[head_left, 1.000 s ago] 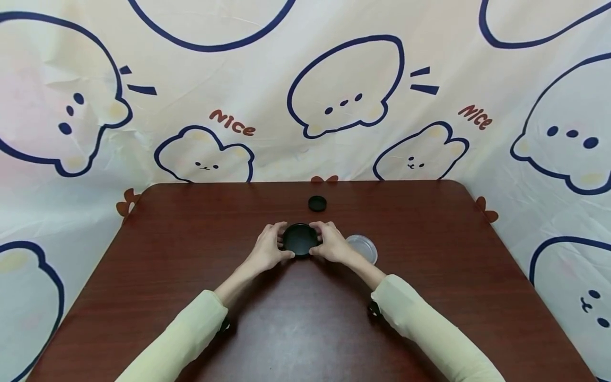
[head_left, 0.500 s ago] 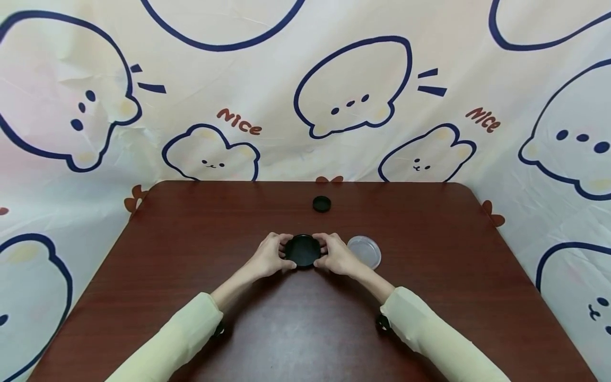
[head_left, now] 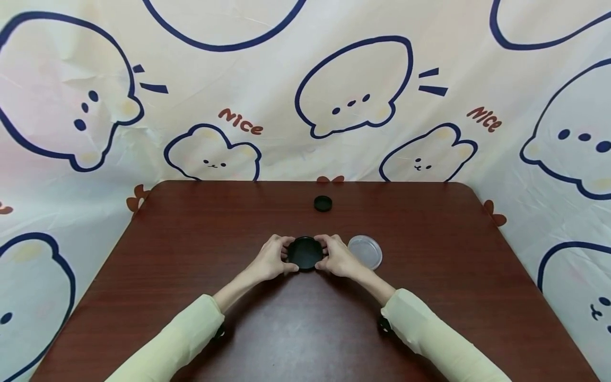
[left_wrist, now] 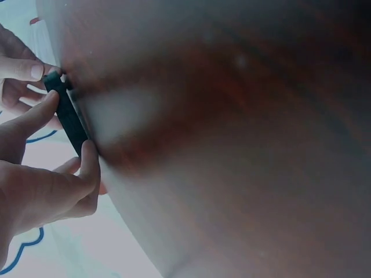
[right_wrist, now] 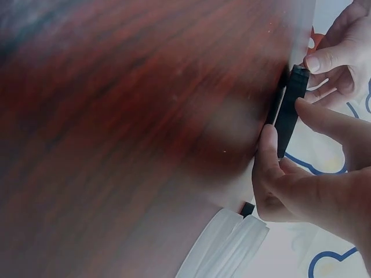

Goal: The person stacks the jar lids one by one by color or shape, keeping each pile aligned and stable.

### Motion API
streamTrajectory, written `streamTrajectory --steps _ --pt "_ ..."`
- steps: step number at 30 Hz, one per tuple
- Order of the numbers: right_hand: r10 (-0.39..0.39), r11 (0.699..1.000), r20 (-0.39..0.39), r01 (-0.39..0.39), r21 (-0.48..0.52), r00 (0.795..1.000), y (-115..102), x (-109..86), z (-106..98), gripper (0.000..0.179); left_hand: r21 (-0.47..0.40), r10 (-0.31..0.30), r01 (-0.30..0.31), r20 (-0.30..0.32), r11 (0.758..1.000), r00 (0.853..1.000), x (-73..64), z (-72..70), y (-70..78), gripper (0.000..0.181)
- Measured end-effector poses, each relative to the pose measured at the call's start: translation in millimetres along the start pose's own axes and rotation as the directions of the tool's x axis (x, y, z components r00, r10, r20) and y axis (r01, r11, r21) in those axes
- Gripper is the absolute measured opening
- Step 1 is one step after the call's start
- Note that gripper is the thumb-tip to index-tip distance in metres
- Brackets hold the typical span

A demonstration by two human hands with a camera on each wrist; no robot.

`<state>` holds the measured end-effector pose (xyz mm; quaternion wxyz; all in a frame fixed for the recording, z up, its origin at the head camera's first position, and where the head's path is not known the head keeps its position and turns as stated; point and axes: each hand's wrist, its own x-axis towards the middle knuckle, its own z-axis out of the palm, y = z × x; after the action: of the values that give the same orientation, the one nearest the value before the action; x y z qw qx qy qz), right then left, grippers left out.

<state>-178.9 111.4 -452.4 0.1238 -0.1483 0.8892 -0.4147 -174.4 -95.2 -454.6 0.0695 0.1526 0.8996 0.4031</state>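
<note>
A shallow, round black dish [head_left: 305,254] with a low raised rim lies between both hands near the middle of the table. My left hand [head_left: 273,259] grips its left edge, thumb at the near side and fingers at the far side. On the opposite edge, my right hand [head_left: 339,259] holds it the same way. Both wrist views show the black dish [left_wrist: 68,119] edge-on, close over the tabletop, pinched between thumbs and fingers. Just right of the right hand sits a clear round plastic container [head_left: 365,251], its ridged side [right_wrist: 223,246] visible in the right wrist view.
A smaller round black piece [head_left: 323,203] lies farther back, near the table's far edge. The brown wooden table [head_left: 191,223] has rounded back corners. A cream cloth [head_left: 272,79] printed with cartoon faces hangs behind and at both sides.
Both hands have drawn the black dish a short way toward the person, mostly in the first half second. The clear container and small black piece stay put; the head view shifted slightly.
</note>
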Motion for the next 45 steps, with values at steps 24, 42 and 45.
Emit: streamTrajectory --steps 24,42,45 --pt "-0.031 0.999 0.002 0.031 -0.04 1.0 0.8 4.1 -2.0 0.064 -0.039 -0.017 0.019 0.048 0.999 0.999 6.3 -2.0 -0.4 0.066" --pt "-0.044 0.996 0.011 0.045 -0.077 0.999 1.4 1.1 -0.6 0.063 -0.042 -0.017 0.02 0.077 0.999 0.997 3.2 0.3 -1.7 0.069" --pt "-0.051 0.996 0.01 0.051 -0.068 0.999 1.1 0.8 -1.7 0.064 -0.041 -0.027 0.031 0.081 0.999 0.996 4.2 -1.0 -0.3 0.069"
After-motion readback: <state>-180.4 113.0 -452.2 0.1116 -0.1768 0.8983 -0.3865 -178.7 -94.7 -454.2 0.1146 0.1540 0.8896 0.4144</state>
